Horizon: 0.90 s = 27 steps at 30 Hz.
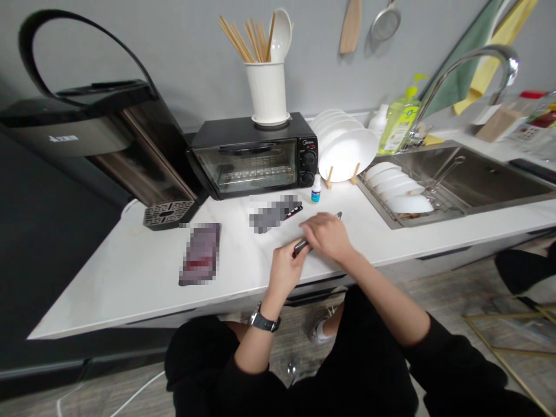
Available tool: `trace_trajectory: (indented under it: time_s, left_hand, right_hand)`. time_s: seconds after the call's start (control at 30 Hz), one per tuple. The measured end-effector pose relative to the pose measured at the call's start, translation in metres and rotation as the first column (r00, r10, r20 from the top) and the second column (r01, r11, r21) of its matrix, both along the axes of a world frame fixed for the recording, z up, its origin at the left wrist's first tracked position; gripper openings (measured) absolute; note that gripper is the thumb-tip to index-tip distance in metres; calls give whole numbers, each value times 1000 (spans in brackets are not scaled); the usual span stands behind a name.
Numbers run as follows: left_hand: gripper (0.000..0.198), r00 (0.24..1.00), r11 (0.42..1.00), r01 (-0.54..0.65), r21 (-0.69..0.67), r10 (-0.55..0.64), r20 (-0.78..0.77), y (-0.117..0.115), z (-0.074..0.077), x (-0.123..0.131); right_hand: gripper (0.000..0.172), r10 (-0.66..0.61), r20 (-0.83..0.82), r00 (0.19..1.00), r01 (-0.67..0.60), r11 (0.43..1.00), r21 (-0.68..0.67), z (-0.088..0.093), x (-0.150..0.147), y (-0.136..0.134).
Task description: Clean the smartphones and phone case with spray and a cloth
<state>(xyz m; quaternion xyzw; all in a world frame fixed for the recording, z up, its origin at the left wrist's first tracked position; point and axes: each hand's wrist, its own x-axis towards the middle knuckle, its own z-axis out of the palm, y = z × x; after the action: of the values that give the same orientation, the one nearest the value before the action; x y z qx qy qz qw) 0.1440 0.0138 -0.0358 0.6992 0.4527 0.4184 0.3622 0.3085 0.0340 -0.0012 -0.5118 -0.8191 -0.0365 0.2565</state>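
Observation:
My left hand (285,267), with a watch on the wrist, is closed around one end of a dark, slim, flat object (300,247) over the counter's front part. My right hand (328,234) bends over the other end with its fingers curled down onto it; most of the object is hidden, so its kind does not show. A small grey tip (339,215) shows just beyond my right knuckles. A small white bottle with a blue label (315,191) stands behind my hands. To their left lie a blurred grey flat item (273,215) and a blurred purplish one (200,255).
On the white counter (143,284) stand a drinks machine (104,127), a toaster oven (256,162) with a utensil holder (267,92) on top, and a plate rack (347,153). At right are a sink (486,174) with bowls, and a green soap bottle (397,124).

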Motion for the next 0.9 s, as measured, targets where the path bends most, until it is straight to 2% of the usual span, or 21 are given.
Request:
trace_trajectory:
  time_s: [0.07,0.1,0.2,0.27,0.37,0.4,0.43,0.53,0.57,0.6,0.7,0.73,0.77,0.87,0.9]
  left_hand:
    - [27,1000,1000,12,2,-12,13,0,0,0]
    - [27,1000,1000,10,6,-10,4,0,0,0]
    - [21,998,1000,-14,26,15,-55,0,-1,0]
    - [21,998,1000,-15,26,16,-64,-1,-1,0]
    - [25,1000,1000,6,18,-6,-19,-2,1,1]
    - [27,1000,1000,7,15,-7,-10,-2,1,1]
    - [27,1000,1000,3,11,-3,-11,-2,2,2]
    - [26,998,999,-32,4,32,-53,-1,1,1]
    - [27,997,999,-39,4,39,-60,0,0,1]
    - [26,998,999,-40,3,40,-56,0,0,1]
    - [29,1000,1000,-23,-5,23,-14,0,-1,1]
    - [30,1000,1000,-19,-6,19,-6,0,-1,0]
    - [29,1000,1000,-20,-5,20,-6,0,-1,0]
    - [28,999,999,-37,2,37,-37,0,0,0]
    - [29,998,999,-40,1,40,-42,0,0,-1]
  right_hand:
    - [45,-134,-17,991,134,991,15,1,4,2]
    - [45,-120,-30,992,121,992,30,0,4,0]
    - [36,130,-37,991,-127,990,61,-2,-4,-7]
    - [37,187,-11,982,-187,982,39,-4,-4,-9]
    - [43,-112,-31,993,113,993,35,-3,6,-2]
    - [45,-165,-42,985,166,985,40,-3,8,-1]
    - [44,-152,-50,987,154,987,46,-3,8,0]
    - [38,105,-47,993,-103,993,53,-3,0,0]
    - [38,153,-48,987,-151,987,48,-4,-2,0]
    - [38,133,-51,990,-131,991,40,-3,-1,2]
    - [46,-152,-78,985,154,988,21,-2,6,9]
    - [47,-178,-82,981,181,983,25,-2,7,9]
    - [46,-136,-79,988,139,990,32,-2,7,8]
    - [40,157,-39,987,-155,987,42,-2,2,2]
    - [39,192,-26,981,-191,981,30,-2,1,1]
